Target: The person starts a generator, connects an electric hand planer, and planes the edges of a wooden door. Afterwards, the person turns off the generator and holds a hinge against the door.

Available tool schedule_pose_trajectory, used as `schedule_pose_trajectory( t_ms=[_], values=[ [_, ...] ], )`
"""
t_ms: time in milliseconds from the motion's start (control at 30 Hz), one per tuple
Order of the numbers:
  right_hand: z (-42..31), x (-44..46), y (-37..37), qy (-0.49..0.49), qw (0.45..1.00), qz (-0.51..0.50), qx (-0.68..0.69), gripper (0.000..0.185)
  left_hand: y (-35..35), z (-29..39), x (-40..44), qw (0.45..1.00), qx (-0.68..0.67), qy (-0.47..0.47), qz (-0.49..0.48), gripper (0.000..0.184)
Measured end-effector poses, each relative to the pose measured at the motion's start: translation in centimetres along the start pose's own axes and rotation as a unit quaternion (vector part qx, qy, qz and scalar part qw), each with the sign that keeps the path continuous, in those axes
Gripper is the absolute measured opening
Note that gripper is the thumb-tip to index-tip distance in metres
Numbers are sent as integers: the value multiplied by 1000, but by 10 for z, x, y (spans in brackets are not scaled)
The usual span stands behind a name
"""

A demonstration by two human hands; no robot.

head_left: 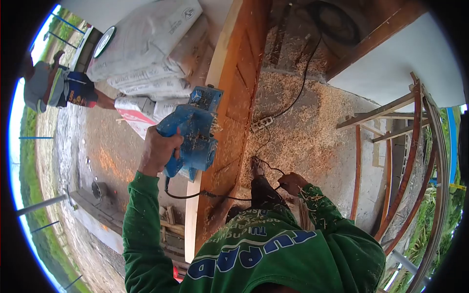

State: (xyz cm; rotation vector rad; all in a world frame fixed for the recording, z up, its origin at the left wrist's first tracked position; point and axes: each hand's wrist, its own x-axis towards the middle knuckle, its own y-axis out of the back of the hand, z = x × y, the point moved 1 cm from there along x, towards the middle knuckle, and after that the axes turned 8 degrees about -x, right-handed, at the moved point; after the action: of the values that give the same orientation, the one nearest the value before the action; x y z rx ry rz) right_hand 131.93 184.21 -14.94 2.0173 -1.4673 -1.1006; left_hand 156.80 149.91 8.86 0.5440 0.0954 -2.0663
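Green shirt [312, 259], blue planer [193, 136], sole hidden

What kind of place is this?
It looks like a building site, maybe a spot for woodworking. Lots of wood shavings are scattered about, big sacks are stacked up, and the left hand holds a blue power tool at a wooden door's edge.
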Motion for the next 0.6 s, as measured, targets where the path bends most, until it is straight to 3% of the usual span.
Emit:
schedule_pose_trajectory(
  t_ms=[100,200,233,333,600],
  values=[
    [14,7,13,-36,999,-32,10,22,-14,27,54,999,-2,-18,-37,5],
    [16,9,36,-34,995,71,58,11,-24,47,107,998,-8,-28,-63,7],
    [25,10,31,-15,996,89,9,11,-28,56,121,998,-10,-29,-61,7],
    [39,13,34,-67,997,27,8,9,-42,80,165,997,4,-47,-64,10],
    [50,25,57,-57,992,108,-4,20,-65,127,271,999,-2,-28,-44,16]
  ],
)
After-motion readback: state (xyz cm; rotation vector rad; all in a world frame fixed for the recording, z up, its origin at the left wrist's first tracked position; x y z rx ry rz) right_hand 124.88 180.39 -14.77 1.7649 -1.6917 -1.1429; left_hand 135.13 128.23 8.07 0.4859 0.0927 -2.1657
